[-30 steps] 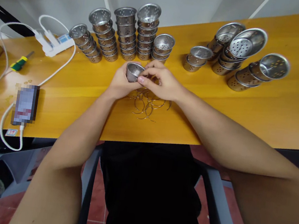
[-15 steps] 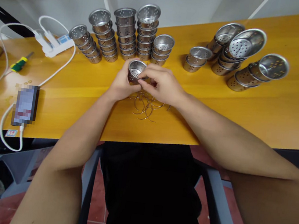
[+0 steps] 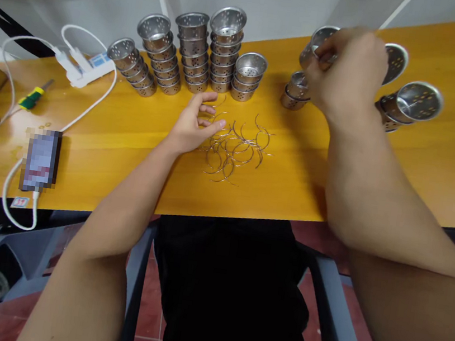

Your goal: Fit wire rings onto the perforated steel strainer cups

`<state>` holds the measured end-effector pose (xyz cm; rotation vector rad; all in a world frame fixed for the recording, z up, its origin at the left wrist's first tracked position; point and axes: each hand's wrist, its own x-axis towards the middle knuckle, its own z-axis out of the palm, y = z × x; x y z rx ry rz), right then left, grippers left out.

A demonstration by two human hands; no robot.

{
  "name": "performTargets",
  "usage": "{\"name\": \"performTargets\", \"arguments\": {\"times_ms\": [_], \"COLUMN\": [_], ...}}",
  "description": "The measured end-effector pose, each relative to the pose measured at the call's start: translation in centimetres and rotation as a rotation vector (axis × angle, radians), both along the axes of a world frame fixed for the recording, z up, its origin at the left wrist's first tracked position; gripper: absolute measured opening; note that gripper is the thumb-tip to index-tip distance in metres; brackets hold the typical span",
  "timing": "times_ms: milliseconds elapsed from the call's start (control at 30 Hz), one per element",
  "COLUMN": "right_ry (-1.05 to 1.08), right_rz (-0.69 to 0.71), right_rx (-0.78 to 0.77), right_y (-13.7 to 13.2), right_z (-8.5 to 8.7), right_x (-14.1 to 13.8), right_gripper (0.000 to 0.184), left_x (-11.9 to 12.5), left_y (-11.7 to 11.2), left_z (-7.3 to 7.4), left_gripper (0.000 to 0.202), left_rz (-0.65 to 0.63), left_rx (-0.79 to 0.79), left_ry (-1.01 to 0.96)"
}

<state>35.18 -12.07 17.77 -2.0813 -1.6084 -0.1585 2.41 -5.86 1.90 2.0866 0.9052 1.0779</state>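
Note:
My left hand (image 3: 191,125) rests over the wooden table (image 3: 128,151), empty, its fingers apart and curved. Beside its thumb lies a loose pile of thin, curved metal wires (image 3: 234,149). At the back right, my right hand (image 3: 346,74) is closed on the rim of a perforated metal cup (image 3: 323,36). Just below that cup stands a short stack of perforated cups (image 3: 293,98). The right hand and wrist partly cover the taller cup stacks behind; whether the held cup touches any of them, I cannot tell.
Several stacks of perforated cups (image 3: 193,53) line the back left. Another leaning stack (image 3: 417,104) is at the right. Further left are a power strip (image 3: 83,68), a green-yellow screwdriver (image 3: 32,98) and a phone (image 3: 41,161) on a white cable.
Both hands were together around a cup above the wires. My right hand has since swung to the back right, holding a cup; my left hand has let go and opened.

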Motion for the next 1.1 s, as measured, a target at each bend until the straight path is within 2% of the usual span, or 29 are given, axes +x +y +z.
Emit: {"name": "performTargets", "arguments": {"times_ms": [167, 367, 500, 600, 667, 767, 833, 900, 1000, 1100], "right_ry": [-0.069, -0.021, -0.046, 0.008, 0.057, 0.139, 0.220, 0.289, 0.301, 0.261], "right_rz": [-0.036, -0.050, -0.035, -0.004, 0.074, 0.330, 0.507, 0.612, 0.642, 0.586], "right_rx": [-0.155, -0.223, -0.221, -0.153, -0.045, 0.110, 0.110, 0.035, -0.074, -0.106], "right_y": [-0.5, -0.1, 0.2, 0.4, 0.5, 0.6, 0.6, 0.8, 1.1, 1.3], "right_z": [0.2, -0.2, -0.6, -0.8, -1.2, -2.5, -3.8, -5.2, -6.5, -6.5], "right_x": [-0.8, -0.5, -0.2, 0.1, 0.2, -0.4, -1.4, -2.6, -3.9, -4.3], "right_gripper": [0.034, 0.034, 0.033, 0.032, 0.034, 0.036, 0.043, 0.058, 0.075, 0.082], "left_x": [0.2, 0.5, 0.6, 0.6, 0.6, 0.6, 0.6, 0.5, 0.5, 0.5], "left_y": [-0.5, -1.1, -1.3, -1.4, -1.4, -1.4, -1.4, -1.4, -1.5, -1.5], "left_z": [0.7, 1.5, 1.8, 1.9, 2.0, 2.1, 2.1, 2.2, 2.2, 2.2], "left_gripper": [0.061, 0.058, 0.055, 0.055, 0.055, 0.054, 0.054, 0.055, 0.056, 0.055], "left_rz": [0.011, 0.013, -0.005, -0.003, 0.004, 0.010, 0.012, 0.010, -0.002, -0.009], "left_rx": [0.006, -0.019, -0.031, -0.027, -0.024, -0.018, -0.016, -0.024, -0.042, -0.045], "left_ry": [-0.005, 0.000, -0.016, -0.018, -0.007, 0.024, 0.048, 0.063, 0.060, 0.057]}}
